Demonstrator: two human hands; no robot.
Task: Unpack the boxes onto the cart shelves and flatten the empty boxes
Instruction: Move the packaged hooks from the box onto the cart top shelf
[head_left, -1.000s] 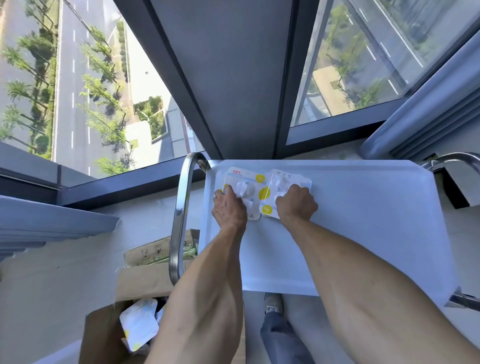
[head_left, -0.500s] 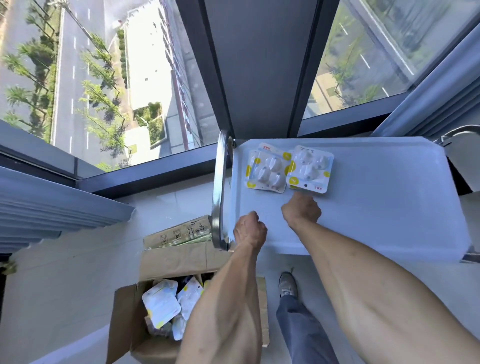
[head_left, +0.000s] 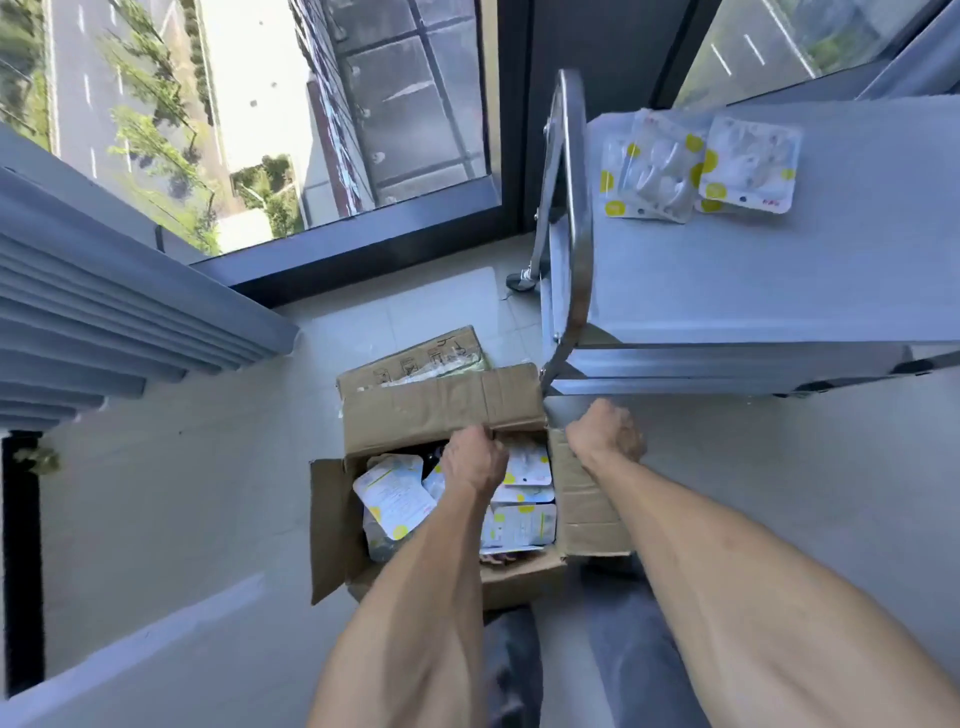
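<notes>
- The open brown cardboard box (head_left: 447, 499) sits on the pale tiled floor (head_left: 171, 483) at lower centre of the frame, just below the grey cart's top shelf (head_left: 753, 270) at upper right, probably so packs can be lifted straight up.
- White blister packs with yellow dots (head_left: 400, 493) fill the box in a loose jumble; two more such packs (head_left: 696, 171) lie side by side at the shelf's far left corner.
- The left hand (head_left: 475, 460) is over the box's far edge, fingers curled down out of sight; whether they pinch a pack or the flap, I cannot tell.
- The right hand (head_left: 605, 436) hangs above the box's right flap, fingers folded under; they seem to hold nothing, though that is hidden.
- A second cardboard box (head_left: 415, 358) behind is mostly covered. The lower shelves are cut off; motion blur smears the pack labels.
</notes>
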